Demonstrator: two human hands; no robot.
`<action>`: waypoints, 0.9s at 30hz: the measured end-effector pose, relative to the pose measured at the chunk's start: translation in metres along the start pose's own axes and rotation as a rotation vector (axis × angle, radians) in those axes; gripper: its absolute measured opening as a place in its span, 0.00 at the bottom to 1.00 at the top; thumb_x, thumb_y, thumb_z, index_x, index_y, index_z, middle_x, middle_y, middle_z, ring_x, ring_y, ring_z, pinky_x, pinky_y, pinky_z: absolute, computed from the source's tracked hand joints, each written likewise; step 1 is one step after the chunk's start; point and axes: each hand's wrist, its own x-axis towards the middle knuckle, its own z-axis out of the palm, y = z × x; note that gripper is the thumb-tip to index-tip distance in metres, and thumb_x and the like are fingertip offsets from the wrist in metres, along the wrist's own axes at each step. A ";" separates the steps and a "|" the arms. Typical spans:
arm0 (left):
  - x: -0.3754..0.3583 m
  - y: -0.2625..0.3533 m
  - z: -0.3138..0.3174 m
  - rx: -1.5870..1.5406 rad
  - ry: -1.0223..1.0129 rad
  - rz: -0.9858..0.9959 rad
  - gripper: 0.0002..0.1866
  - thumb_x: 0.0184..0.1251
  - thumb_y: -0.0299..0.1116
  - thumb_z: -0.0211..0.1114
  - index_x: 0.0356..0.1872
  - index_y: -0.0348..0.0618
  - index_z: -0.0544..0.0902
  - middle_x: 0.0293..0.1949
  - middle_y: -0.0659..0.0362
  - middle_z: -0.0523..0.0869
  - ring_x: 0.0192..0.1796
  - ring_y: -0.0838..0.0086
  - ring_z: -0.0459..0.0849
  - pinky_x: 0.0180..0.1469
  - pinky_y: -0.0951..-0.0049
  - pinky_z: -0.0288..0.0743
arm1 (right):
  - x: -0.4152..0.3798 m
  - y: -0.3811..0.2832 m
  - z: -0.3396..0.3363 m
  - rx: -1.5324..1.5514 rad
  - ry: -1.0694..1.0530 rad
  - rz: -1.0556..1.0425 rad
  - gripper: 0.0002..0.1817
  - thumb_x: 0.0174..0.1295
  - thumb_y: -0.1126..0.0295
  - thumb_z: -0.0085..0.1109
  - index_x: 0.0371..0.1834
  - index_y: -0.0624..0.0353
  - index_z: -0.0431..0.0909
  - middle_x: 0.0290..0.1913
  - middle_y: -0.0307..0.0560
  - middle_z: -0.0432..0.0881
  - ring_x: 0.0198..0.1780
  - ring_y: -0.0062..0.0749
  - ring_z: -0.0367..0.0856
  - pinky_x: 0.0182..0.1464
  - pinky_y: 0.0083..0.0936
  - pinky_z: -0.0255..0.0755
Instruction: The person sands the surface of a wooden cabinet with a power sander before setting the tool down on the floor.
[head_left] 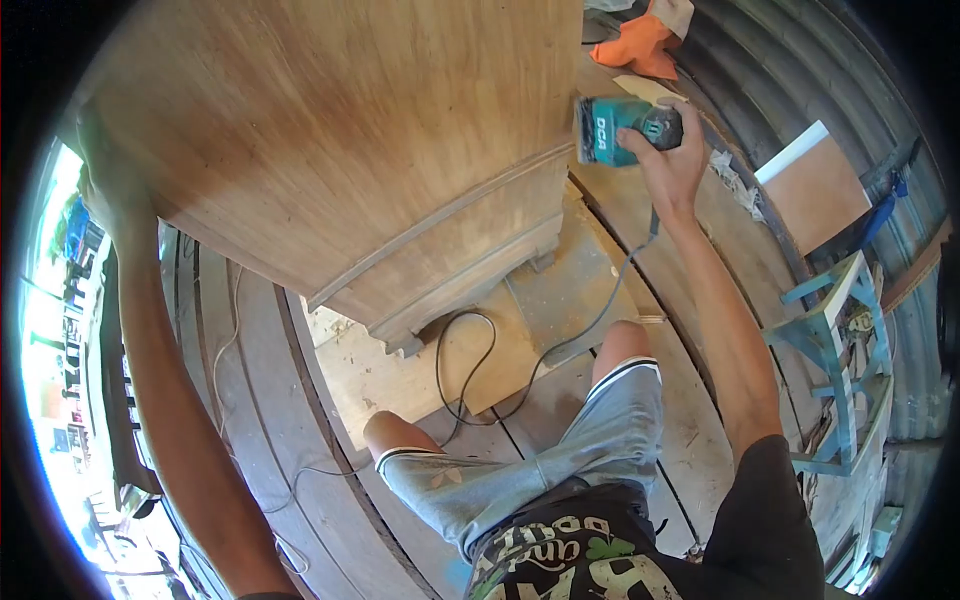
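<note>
My right hand (672,165) is wrapped round a teal power sander (603,130) marked DCA. The sander's pad side faces the right edge of a large wooden cabinet (380,130), close beside it. A dark cord (610,285) runs down from the sander and loops over the floor. On the far left, my left hand (118,195) is at the cabinet's left edge, arm stretched out. Its fingers are dim and smeared at the border of the view. The cabinet has bare, unpainted wood, a moulding strip and a shaped foot near the bottom.
Under the cabinet lies a plywood sheet (350,390) on the plank floor (240,350). An orange cloth-like item (640,45) is at the top right. A pale blue wooden frame (840,370) stands at right, below a brown board (815,195) by the corrugated wall (800,80).
</note>
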 end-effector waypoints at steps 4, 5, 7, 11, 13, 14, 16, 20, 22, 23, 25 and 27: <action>0.008 -0.005 -0.001 -0.036 -0.105 -0.154 0.29 0.85 0.52 0.41 0.76 0.51 0.75 0.65 0.47 0.85 0.64 0.61 0.85 0.67 0.62 0.74 | -0.002 -0.018 0.035 0.264 0.171 -0.186 0.31 0.44 0.68 0.83 0.53 0.59 0.79 0.48 0.46 0.82 0.48 0.39 0.81 0.54 0.34 0.76; 0.009 -0.014 0.001 0.005 -0.081 -0.018 0.30 0.85 0.53 0.41 0.76 0.51 0.75 0.64 0.46 0.85 0.64 0.61 0.85 0.68 0.62 0.73 | -0.004 -0.023 0.042 0.304 0.225 -0.257 0.31 0.44 0.68 0.83 0.53 0.61 0.79 0.48 0.47 0.81 0.48 0.39 0.81 0.53 0.34 0.75; 0.016 -0.022 0.001 0.050 -0.039 0.124 0.31 0.85 0.55 0.41 0.76 0.51 0.75 0.64 0.46 0.85 0.65 0.61 0.84 0.69 0.62 0.73 | -0.022 -0.024 0.059 0.325 0.255 -0.279 0.31 0.45 0.69 0.83 0.52 0.61 0.78 0.47 0.47 0.81 0.47 0.40 0.80 0.53 0.35 0.75; 0.006 0.002 -0.001 -0.023 -0.055 -0.084 0.31 0.82 0.57 0.44 0.73 0.52 0.78 0.60 0.45 0.87 0.62 0.60 0.85 0.68 0.61 0.72 | -0.028 -0.019 0.060 0.289 0.270 -0.332 0.30 0.46 0.69 0.83 0.52 0.62 0.78 0.47 0.48 0.80 0.47 0.40 0.80 0.52 0.36 0.75; 0.000 0.014 0.000 -0.106 -0.050 -0.206 0.30 0.81 0.58 0.46 0.72 0.54 0.80 0.58 0.44 0.88 0.61 0.60 0.85 0.67 0.60 0.72 | -0.020 -0.024 0.057 0.270 0.253 -0.317 0.30 0.46 0.69 0.83 0.52 0.62 0.78 0.47 0.48 0.81 0.48 0.40 0.80 0.53 0.35 0.75; 0.000 0.013 0.001 -0.101 -0.033 -0.221 0.31 0.80 0.59 0.47 0.70 0.52 0.82 0.58 0.43 0.88 0.60 0.60 0.86 0.66 0.60 0.72 | -0.013 -0.027 0.057 0.274 0.288 -0.330 0.30 0.46 0.69 0.83 0.52 0.62 0.78 0.47 0.47 0.81 0.48 0.39 0.80 0.53 0.35 0.75; 0.003 0.005 0.000 -0.082 -0.015 -0.237 0.32 0.79 0.61 0.49 0.68 0.50 0.83 0.57 0.42 0.88 0.59 0.60 0.86 0.65 0.60 0.73 | -0.005 -0.036 0.055 0.285 0.312 -0.338 0.30 0.46 0.69 0.83 0.52 0.62 0.78 0.47 0.47 0.81 0.49 0.39 0.80 0.54 0.34 0.75; 0.010 -0.015 0.003 0.000 0.009 -0.064 0.43 0.76 0.68 0.49 0.63 0.32 0.83 0.56 0.40 0.88 0.58 0.56 0.85 0.65 0.57 0.72 | -0.006 -0.067 0.054 0.395 0.318 -0.275 0.31 0.47 0.71 0.84 0.54 0.63 0.77 0.47 0.47 0.80 0.48 0.38 0.80 0.55 0.34 0.75; 0.009 -0.017 0.000 -0.054 0.052 -0.028 0.47 0.74 0.70 0.49 0.61 0.26 0.82 0.56 0.39 0.87 0.58 0.54 0.85 0.65 0.56 0.71 | -0.009 -0.078 0.053 0.443 0.286 -0.172 0.31 0.47 0.71 0.84 0.54 0.63 0.77 0.47 0.48 0.80 0.48 0.38 0.80 0.55 0.34 0.75; 0.011 -0.016 -0.002 -0.059 0.027 -0.130 0.47 0.73 0.71 0.50 0.60 0.26 0.83 0.56 0.37 0.87 0.58 0.52 0.84 0.65 0.56 0.70 | -0.007 -0.072 0.056 0.357 0.307 -0.229 0.32 0.47 0.70 0.84 0.54 0.63 0.77 0.48 0.49 0.80 0.50 0.40 0.80 0.56 0.36 0.75; 0.012 -0.015 0.008 -0.163 0.123 -0.045 0.50 0.70 0.75 0.52 0.57 0.24 0.83 0.53 0.34 0.86 0.57 0.49 0.82 0.65 0.57 0.69 | -0.015 -0.076 0.061 0.276 0.338 -0.333 0.32 0.47 0.70 0.84 0.54 0.64 0.77 0.49 0.50 0.80 0.50 0.42 0.80 0.55 0.38 0.74; 0.011 -0.020 0.006 -0.150 0.109 -0.030 0.51 0.69 0.76 0.53 0.57 0.24 0.83 0.52 0.34 0.85 0.56 0.49 0.81 0.65 0.57 0.68 | -0.028 -0.073 0.063 0.183 0.374 -0.429 0.32 0.47 0.69 0.83 0.54 0.64 0.77 0.49 0.52 0.80 0.51 0.44 0.80 0.55 0.39 0.74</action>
